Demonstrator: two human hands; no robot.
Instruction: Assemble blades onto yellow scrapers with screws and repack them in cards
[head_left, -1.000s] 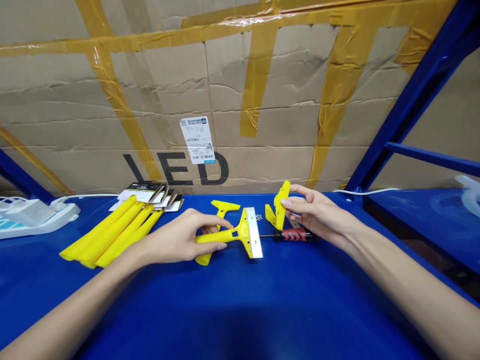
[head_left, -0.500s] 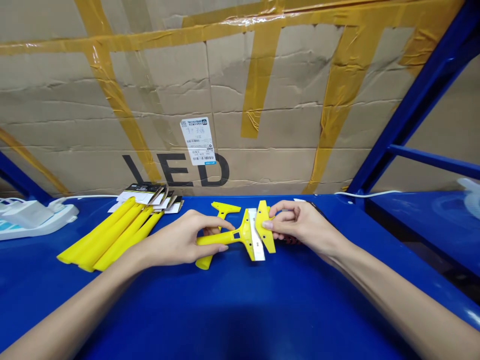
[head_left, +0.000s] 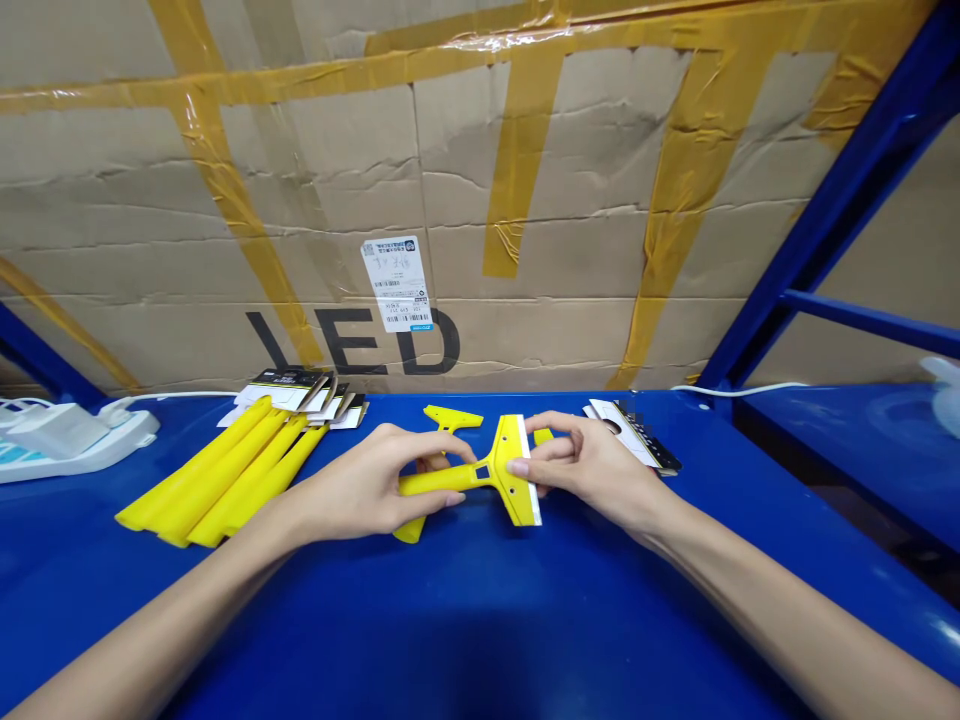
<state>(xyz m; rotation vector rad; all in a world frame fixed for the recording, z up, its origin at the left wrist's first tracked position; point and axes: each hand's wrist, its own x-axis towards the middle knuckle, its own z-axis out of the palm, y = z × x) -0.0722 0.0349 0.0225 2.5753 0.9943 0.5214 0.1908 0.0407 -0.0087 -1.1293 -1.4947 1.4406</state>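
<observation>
"At the left end of the blue surface (head_left: 480,630), what comes first?"

"A white power strip (head_left: 94,455), then a pile of yellow-handled scrapers (head_left: 206,480) with printed header cards (head_left: 289,388) over their far ends."

"And next?"

"The left hand (head_left: 382,480), its fingers closed round the handle of a yellow scraper (head_left: 442,480) in the middle, between the two hands. It's glossy plastic, with a square hole at the neck and small holes in the flared clamp plate (head_left: 512,465). A strip of pale metal blade (head_left: 535,505) shows past the plate."

"Which way does it point?"

"Head to the right, its long axis running nearly left to right. The blade's edge lies crosswise to it. A second yellow scraper (head_left: 454,417) lies just behind, partly hidden."

"The right hand (head_left: 577,460)?"

"Fingers nearly together, pinching the plate at its blade side, thumb on top. Beyond it is a black-and-white packaging card (head_left: 634,435)."

"Any container?"

"A cardboard carton (head_left: 480,190) across the back, amber-taped, marked LED. Its contents are hidden."
</observation>
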